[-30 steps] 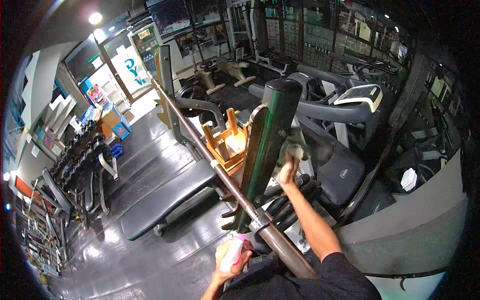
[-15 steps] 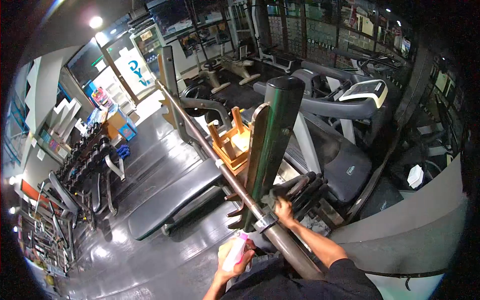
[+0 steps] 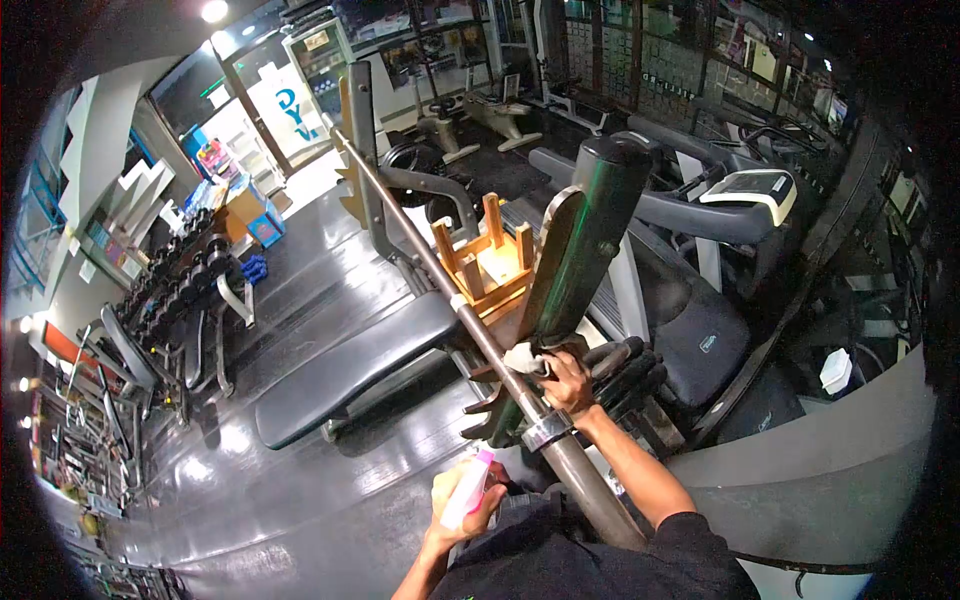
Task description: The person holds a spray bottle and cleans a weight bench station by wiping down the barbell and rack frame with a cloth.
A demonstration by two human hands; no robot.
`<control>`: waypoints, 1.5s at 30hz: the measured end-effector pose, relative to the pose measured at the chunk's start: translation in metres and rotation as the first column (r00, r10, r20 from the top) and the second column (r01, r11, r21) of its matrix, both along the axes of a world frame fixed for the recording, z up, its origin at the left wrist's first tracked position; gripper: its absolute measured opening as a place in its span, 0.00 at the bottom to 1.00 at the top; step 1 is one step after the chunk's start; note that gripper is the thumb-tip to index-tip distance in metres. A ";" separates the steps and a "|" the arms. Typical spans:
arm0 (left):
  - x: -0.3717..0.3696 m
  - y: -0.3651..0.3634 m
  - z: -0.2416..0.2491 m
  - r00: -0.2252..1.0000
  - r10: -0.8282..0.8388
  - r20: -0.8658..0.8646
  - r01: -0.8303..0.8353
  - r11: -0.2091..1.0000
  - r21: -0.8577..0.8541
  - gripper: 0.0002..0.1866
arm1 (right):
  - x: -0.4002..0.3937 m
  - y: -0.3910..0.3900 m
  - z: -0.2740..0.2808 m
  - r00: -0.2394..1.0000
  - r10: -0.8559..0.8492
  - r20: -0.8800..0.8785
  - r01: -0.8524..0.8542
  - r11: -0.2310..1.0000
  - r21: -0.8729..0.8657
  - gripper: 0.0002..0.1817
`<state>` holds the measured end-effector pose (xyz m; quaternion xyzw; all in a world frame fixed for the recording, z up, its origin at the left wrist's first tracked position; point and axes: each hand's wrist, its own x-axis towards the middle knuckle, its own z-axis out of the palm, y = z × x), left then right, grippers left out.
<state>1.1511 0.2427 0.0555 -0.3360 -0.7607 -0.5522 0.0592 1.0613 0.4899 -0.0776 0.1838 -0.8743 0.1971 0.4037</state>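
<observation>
My left hand (image 3: 450,505) is wrapped round a small pink-and-white bottle (image 3: 468,492), held tilted just left of the barbell. My right hand (image 3: 570,385) is closed on a pale cloth (image 3: 525,358), which lies against the lower part of the rack upright (image 3: 568,270), close to the bar. The barbell (image 3: 485,340) rests across the rack's hooks, its collar (image 3: 548,430) below my right hand. Part of the cloth is hidden by my fingers.
A black padded bench (image 3: 360,370) extends left under the bar. Behind the upright stands an upturned wooden stool (image 3: 490,260). A treadmill (image 3: 690,300) is at the right, with dark weight plates (image 3: 630,370) near my right hand. A dumbbell rack (image 3: 180,290) stands far left.
My right hand has moved up along the upright with the cloth, which now shows pale beside the bar. My left hand keeps the bottle in nearly the same place. The view has shifted slightly.
</observation>
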 end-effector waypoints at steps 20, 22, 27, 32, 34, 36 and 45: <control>-0.092 -0.009 0.019 0.810 -0.433 0.394 0.430 0.897 0.103 0.19 | 0.083 0.066 0.061 0.648 0.671 0.360 0.460 0.031 -0.887 0.27; -0.102 -0.007 0.017 0.786 -0.488 0.379 0.506 0.861 0.058 0.20 | 0.089 0.063 0.074 0.680 0.657 0.324 0.494 -0.085 -0.865 0.21; -0.125 -0.007 0.007 0.724 -0.631 0.280 0.667 0.743 -0.051 0.21 | 0.093 0.041 0.131 0.847 0.476 0.237 0.421 -0.328 -0.846 0.14; -0.143 0.001 0.001 0.637 -0.645 0.423 0.723 0.689 -0.038 0.11 | 0.087 0.024 0.165 0.949 0.295 0.111 0.228 -0.398 -0.888 0.19; -0.154 0.001 -0.004 0.597 -0.663 0.453 0.753 0.657 -0.031 0.11 | 0.088 0.014 0.174 0.977 0.200 0.072 0.147 -0.391 -0.909 0.20; -0.161 0.003 -0.005 0.551 -0.681 0.482 0.784 0.620 -0.020 0.11 | 0.091 0.003 0.183 0.996 0.068 0.050 0.069 -0.310 -0.948 0.21; -0.175 0.005 -0.003 0.424 -0.819 0.386 0.889 0.459 -0.003 0.10 | 0.110 -0.052 0.229 0.900 -0.434 0.036 -0.126 -0.339 -0.932 0.23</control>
